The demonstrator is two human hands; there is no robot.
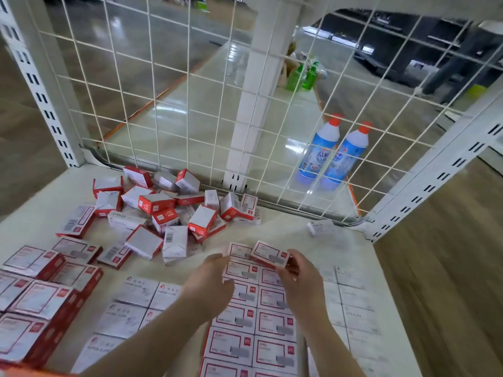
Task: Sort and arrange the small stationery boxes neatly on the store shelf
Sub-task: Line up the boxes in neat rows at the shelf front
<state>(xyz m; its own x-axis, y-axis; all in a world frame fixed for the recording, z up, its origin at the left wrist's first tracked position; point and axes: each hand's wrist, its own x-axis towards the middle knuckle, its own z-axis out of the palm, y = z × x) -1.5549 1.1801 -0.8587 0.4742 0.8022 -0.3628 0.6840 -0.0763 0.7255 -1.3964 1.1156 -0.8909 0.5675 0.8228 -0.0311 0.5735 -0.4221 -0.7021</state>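
Right hand [295, 270] pinches small red-and-white cardboard box [269, 254], long axis skewed, above open slot; left hand [215, 278] nearer, fingers relaxed, empty.

The white store shelf [275, 232] carries many small boxes. A loose heap of red-and-white boxes [163, 205] lies toward its back, near the wire mesh. Larger red-edged boxes [35, 292] are grouped at the near left. White paper-clip boxes [136, 300] lie flat beside them, then two neat columns of red-framed boxes [253, 322], then white staples boxes [353, 308] at right. One white box [320, 227] lies alone near the back right corner.
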